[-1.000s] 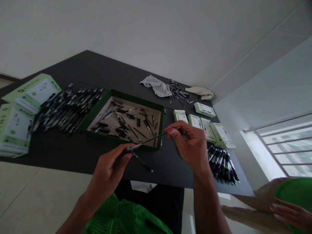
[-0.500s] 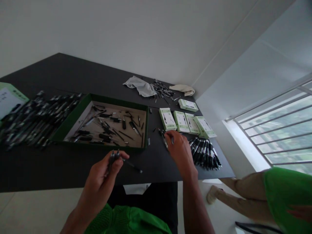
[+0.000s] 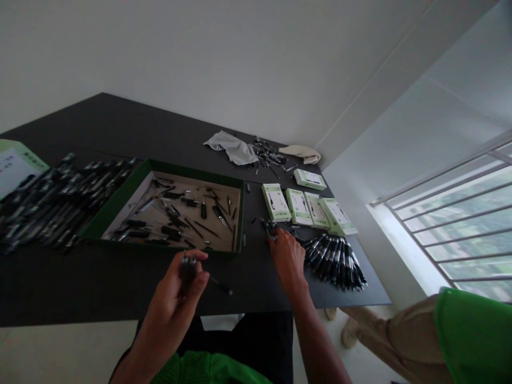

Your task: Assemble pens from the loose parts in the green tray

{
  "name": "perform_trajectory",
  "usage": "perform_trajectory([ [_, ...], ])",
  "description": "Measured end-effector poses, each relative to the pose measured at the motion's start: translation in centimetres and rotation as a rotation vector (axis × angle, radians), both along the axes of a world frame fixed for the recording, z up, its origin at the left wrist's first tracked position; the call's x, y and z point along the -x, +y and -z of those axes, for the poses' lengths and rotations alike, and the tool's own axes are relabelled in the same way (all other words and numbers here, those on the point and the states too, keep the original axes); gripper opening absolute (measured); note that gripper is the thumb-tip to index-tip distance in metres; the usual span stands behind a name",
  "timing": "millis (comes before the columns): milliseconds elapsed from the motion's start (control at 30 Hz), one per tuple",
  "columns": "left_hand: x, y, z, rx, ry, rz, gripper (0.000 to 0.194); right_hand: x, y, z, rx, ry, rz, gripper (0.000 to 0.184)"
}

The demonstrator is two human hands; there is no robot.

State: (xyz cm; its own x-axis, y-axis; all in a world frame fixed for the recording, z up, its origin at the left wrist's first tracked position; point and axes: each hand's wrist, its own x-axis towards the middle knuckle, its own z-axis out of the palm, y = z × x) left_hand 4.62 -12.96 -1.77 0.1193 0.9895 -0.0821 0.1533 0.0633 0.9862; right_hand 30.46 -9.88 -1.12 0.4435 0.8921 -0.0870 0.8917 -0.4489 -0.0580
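My left hand [image 3: 176, 290] is closed around a small bunch of dark pens [image 3: 188, 266], their ends pointing up at the camera; their length is hidden and blurred. A loose dark pen part [image 3: 222, 287] lies on the table just right of these fingers. My right hand [image 3: 288, 258] reaches down to the table, its fingers curled onto some dark pens [image 3: 269, 229] in front of the small boxes. The hand's back hides the fingertips. Left of it stands a shallow green box [image 3: 242, 213] holding black caps, thin refills and other pen parts.
A large pile of pens [image 3: 52, 202] lies left of the green box. Several green-and-white boxes [image 3: 277, 202] stand at right, with a fan of pens [image 3: 336, 261] before them. A grey cloth [image 3: 234, 148] and more pens [image 3: 268, 152] lie at the back. Another person in green [image 3: 476, 336] stands at right.
My right hand has left the thin black rod stretched between both hands and moved right and down to the pens on the table. My left hand still grips its pens, slightly further left.
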Motion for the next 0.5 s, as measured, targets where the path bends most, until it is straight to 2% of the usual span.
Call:
perform_trajectory([
  [67, 0.2, 0.2, 0.5, 0.045, -0.027, -0.015, 0.041, 0.5, 0.0, 0.0, 0.012, -0.011, -0.006, 0.019],
  [133, 0.5, 0.4, 1.1, 0.076, -0.049, 0.025, 0.041, 0.8, 0.1, 0.2, 0.020, -0.014, -0.004, 0.020],
  [267, 1.0, 0.5, 1.9, 0.059, -0.096, 0.071, 0.038, 0.3, 0.2, 0.2, 0.019, 0.000, 0.005, 0.021],
  [333, 0.9, 0.6, 1.7, 0.042, -0.104, 0.054, 0.038, 0.2, -0.3, -0.6, -0.087, 0.072, -0.009, 0.019],
  [400, 0.8, 0.8, 1.2, 0.012, -0.105, 0.032, 0.039, 1.1, -1.3, -2.1, -0.281, 0.244, -0.075, 0.015],
  [467, 0.8, 1.0, 0.5, -0.021, -0.103, 0.030, 0.039, 3.3, -2.7, -3.5, -0.433, 0.465, -0.210, 0.012],
  [500, 0.9, 1.1, 0.1, -0.039, -0.109, 0.040, 0.040, 4.9, -3.3, -4.1, -0.450, 0.555, -0.292, 0.011],
])
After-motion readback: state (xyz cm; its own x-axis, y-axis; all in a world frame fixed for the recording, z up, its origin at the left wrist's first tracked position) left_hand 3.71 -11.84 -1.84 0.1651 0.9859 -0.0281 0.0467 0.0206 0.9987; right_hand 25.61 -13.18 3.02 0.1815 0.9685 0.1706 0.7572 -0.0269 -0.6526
